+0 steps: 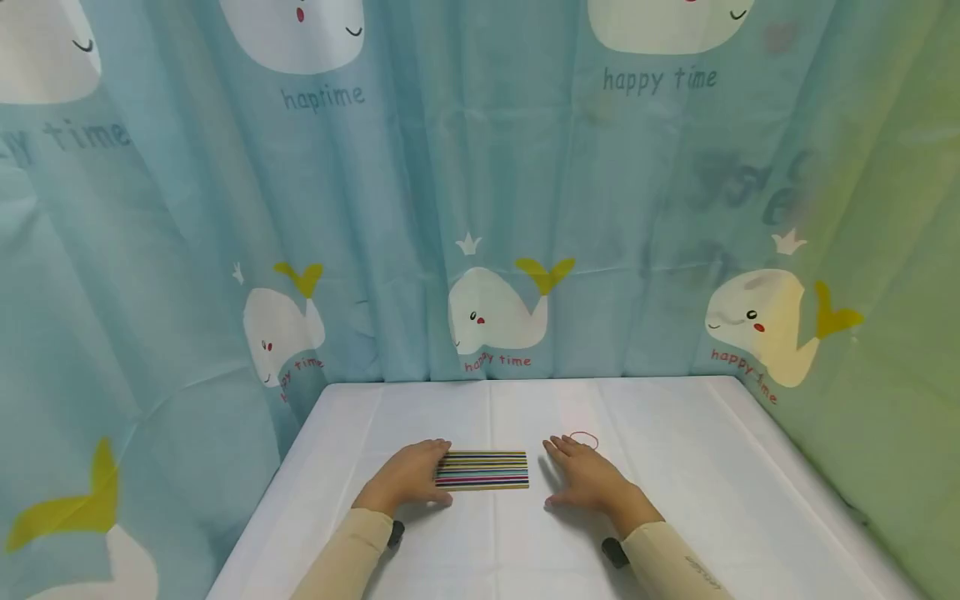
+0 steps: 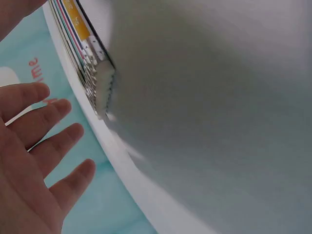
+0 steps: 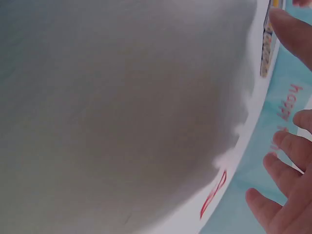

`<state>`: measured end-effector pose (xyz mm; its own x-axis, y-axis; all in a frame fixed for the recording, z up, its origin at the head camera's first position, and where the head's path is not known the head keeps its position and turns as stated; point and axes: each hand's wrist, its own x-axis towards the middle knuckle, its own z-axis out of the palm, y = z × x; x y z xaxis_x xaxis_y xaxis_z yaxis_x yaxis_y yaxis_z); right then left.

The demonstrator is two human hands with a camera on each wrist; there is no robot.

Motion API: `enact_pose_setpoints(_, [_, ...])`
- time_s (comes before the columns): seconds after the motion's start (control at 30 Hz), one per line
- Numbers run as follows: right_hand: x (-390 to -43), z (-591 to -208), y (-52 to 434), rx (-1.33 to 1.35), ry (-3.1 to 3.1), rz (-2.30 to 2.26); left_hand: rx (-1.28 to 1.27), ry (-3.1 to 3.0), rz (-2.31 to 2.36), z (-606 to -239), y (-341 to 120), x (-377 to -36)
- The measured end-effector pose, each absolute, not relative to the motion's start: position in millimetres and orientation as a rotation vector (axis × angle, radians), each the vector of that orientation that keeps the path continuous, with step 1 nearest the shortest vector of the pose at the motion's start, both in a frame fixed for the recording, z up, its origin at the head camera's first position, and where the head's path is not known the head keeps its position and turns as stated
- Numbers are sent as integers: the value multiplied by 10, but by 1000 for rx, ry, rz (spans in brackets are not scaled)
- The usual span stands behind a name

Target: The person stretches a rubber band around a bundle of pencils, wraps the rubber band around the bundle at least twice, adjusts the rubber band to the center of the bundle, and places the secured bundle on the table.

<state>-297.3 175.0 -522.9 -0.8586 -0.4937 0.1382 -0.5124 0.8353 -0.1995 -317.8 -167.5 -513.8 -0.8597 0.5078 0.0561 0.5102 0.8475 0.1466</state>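
A row of pencils (image 1: pixel 487 471) in several colours lies side by side on the white table. At the row's left end is my left hand (image 1: pixel 414 475), its fingers spread and relaxed. The left wrist view shows white erasers (image 2: pixel 104 80) and metal ferrules on the pencil ends beside that hand. Off the row's right end, with a strip of table between, my right hand (image 1: pixel 588 477) is held with fingers extended, holding nothing. A thin red rubber band (image 1: pixel 585 435) lies just beyond its fingertips, and it shows as a narrow loop in the right wrist view.
The white-covered table (image 1: pixel 675 433) reaches back to a blue curtain (image 1: pixel 405 208) printed with whales and lettering. A greenish curtain (image 1: pixel 900 350) hangs along the right side. Dark wrist devices (image 1: pixel 615 552) sit at both sleeve cuffs.
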Motion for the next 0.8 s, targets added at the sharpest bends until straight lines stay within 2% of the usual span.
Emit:
enact_pose_setpoints(0.4, [-3220,-5251,1404,905,-2980,258,-831,-3146,-203,-5069,-1532,-3339])
enact_pose_setpoints(0.8, [-3283,-5253,1194,987,-3012,188,-775,-3208,-194,-5016,-1430,-3353])
